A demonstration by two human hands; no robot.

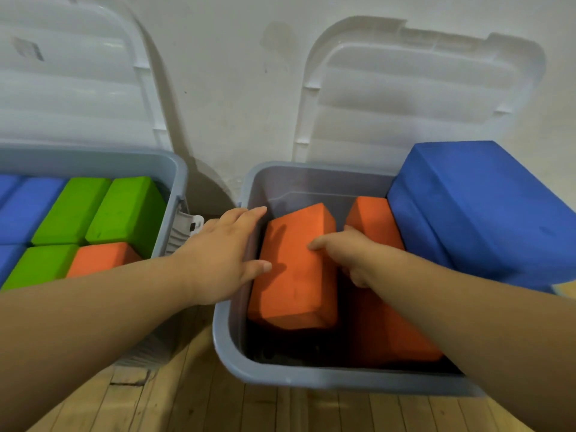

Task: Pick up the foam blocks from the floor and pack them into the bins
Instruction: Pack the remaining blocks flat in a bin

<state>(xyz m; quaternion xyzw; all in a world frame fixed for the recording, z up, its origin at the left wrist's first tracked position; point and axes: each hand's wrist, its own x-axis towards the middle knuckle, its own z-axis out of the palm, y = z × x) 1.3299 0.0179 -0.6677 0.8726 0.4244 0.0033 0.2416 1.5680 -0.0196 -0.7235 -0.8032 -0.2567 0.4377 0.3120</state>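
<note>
Currently, head view: packing step, with the orange block (pixel 296 269) inside the right bin (pixel 227 338) and apparently not yet seated. The left hand (pixel 218 254) lies flat, fingers straight, over the bin's left wall and touches the block's side, while the right hand (pixel 349 254) curls round its right edge, thumb on top. Next, I'd judge, press it down beside the second orange block (pixel 374 218), then fit in the blue block (pixel 486 213) perched on the bin's right side; the left bin (pixel 174 169) looks full.
</note>
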